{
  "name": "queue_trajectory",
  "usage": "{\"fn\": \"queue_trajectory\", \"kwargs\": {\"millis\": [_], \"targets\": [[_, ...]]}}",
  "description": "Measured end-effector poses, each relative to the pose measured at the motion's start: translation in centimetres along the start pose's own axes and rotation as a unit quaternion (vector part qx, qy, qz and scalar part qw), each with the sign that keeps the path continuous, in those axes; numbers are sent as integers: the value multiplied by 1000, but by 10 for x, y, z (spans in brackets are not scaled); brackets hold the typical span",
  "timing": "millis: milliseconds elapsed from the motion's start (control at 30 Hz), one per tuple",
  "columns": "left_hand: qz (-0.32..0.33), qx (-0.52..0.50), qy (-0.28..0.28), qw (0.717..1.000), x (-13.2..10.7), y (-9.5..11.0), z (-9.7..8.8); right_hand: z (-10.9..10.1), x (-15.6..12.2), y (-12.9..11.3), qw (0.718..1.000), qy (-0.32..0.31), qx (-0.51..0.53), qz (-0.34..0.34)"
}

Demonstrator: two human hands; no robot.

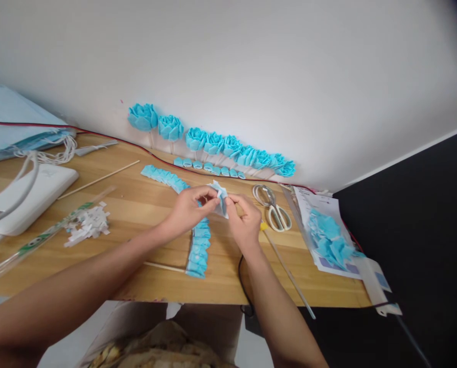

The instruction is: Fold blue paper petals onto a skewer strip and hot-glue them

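A small light-blue and white folded piece [221, 198], seemingly paper or thin fabric, is pinched between my two hands above the middle of the table. My left hand [192, 207] grips its left side with thumb and fingertips. On its right side, my right hand [244, 217] holds it with closed fingers. Below and left of my hands curves a row of overlapping blue folded petals [200, 245], partly hidden behind my left hand. A yellow-tipped stick [286, 266] lies just right of my right hand.
Several blue flowers [170, 128] on stems lean against the wall, with small blue rolls [209, 167] before them. White-handled scissors [277, 217] and loose blue petals [330, 237] are at right. Left are paper scraps [88, 225], a wooden stick [101, 179] and a white power bank [32, 197].
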State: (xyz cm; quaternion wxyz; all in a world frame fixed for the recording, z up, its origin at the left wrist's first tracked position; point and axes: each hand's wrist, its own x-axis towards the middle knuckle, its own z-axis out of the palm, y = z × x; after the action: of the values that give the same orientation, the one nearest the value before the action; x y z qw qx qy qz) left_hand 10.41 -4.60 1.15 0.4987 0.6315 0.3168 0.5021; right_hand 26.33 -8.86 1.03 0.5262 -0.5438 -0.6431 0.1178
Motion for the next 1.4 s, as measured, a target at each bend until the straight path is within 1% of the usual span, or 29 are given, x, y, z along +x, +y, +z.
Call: {"fn": "queue_trajectory", "kwargs": {"millis": [67,133,233,300,400,467,567,633,700,833,900,1033,1133,1267,1400], "targets": [[-40,-49,9,998,1,-1,-2,0,1,2,998,31,29,56],[-78,-98,24,992,2,-1,-4,-1,3,5,988,68,68,118],[-98,-175,54,978,4,-1,-5,-3,8,11,967,122,129,181],[-96,-235,59,965,4,-1,-5,-4,10,14,954,147,167,201],[-108,-308,49,944,6,-1,-4,-3,11,16,941,158,201,221],[-131,-346,40,928,6,-2,-4,-2,11,14,939,153,210,224],[-166,-380,30,909,7,-3,-3,0,10,10,945,133,212,210],[-177,-377,26,909,7,-5,-4,0,9,8,946,125,218,203],[-172,-357,25,918,6,-7,-4,-1,9,7,946,118,229,199],[-132,-330,45,934,7,-10,-5,-1,7,8,951,90,232,184],[-120,-331,58,934,9,-12,-6,-1,8,10,946,90,244,194],[-130,-331,63,933,10,-12,-7,-3,10,12,926,100,283,230],[-122,-321,64,937,9,-11,-8,-6,12,11,922,84,303,226],[-100,-285,86,950,9,-6,-11,-8,11,10,931,62,306,188],[-77,-255,94,959,12,-2,-18,-6,9,11,952,40,252,170]]}}
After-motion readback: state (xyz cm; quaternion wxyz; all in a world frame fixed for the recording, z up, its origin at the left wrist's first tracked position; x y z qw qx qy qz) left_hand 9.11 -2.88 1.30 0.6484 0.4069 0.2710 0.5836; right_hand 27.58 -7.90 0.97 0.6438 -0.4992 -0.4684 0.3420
